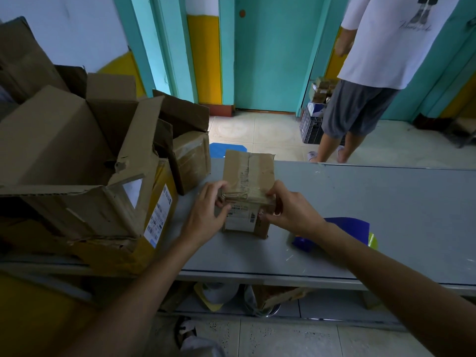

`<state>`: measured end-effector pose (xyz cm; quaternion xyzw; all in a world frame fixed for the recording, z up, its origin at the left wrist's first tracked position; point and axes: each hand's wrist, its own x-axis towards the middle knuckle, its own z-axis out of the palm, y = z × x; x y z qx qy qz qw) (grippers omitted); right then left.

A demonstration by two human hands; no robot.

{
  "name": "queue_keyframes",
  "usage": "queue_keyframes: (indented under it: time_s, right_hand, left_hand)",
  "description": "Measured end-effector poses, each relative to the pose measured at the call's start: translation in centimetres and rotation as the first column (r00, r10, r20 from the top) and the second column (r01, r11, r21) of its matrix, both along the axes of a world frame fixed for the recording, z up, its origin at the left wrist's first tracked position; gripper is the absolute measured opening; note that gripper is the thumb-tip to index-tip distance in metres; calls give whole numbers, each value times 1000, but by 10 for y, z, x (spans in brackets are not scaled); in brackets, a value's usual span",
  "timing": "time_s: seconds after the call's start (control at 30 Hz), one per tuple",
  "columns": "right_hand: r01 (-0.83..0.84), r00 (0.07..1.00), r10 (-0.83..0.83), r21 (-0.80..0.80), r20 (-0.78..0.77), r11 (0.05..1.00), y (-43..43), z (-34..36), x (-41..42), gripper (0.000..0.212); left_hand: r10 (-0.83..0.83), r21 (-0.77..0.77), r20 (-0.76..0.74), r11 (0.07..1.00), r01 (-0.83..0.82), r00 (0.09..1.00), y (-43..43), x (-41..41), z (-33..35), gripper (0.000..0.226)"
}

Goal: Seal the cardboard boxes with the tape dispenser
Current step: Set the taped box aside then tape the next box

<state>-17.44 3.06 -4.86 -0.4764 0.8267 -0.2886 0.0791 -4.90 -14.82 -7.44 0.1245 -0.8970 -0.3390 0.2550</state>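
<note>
Both hands grip a small cardboard box (261, 173) that stands on the grey surface (386, 202) directly between them. The left hand (206, 215) curls over the box's near left corner, fingers on top and thumb against the near face. The right hand (293, 212) curls round the near right corner in the same way, fingertips pressing the top edge.

The box is brown, worn and creased, with dented far corners. A strip of clear tape (246, 173) runs down the middle of its top, over a seam marked with smudged print. Across the near top edge, between the two hands, tape lies wrinkled and bunched. Below that, on the near face, sits a white shipping label (238, 222) with a barcode.

Just right of the right hand, partly hidden behind its forearm, a blue tape dispenser (347, 226) lies on the surface, with a yellow-green roll (373, 239) at its far right end.

Left of the left hand stands a big open carton (64, 150) with torn flaps, resting on a yellow carton (159, 220) that bears printed labels. Beyond the left hand, just beside the small box, sits another taped brown box (192, 161). Well beyond the right hand, past the far edge of the surface, a person (373, 60) in a white shirt and grey shorts stands on the tiled floor.
</note>
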Motion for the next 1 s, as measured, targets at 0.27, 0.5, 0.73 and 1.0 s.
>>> queue_keyframes:
  time_s: [0.27, 0.5, 0.73, 1.0]
  right_hand:
    - [28, 998, -34, -93, -58, 995, -2, -10, -2, 30]
    - [16, 971, -77, -258, -227, 966, -8, -21, 2, 29]
    - [-14, 902, -105, -271, -418, 962, -11, -33, 1, 30]
    - [29, 903, -152, -296, -402, 955, -13, -30, 4, 30]
  left_hand:
    - [17, 90, 185, 995, -34, 983, 4, -9, -10, 41]
    - [218, -170, 106, 965, -198, 970, 1, -18, -20, 24]
    - [201, 232, 172, 943, -238, 964, 16, -12, -22, 36]
    - [132, 181, 348, 962, -204, 928, 8, -5, -8, 43]
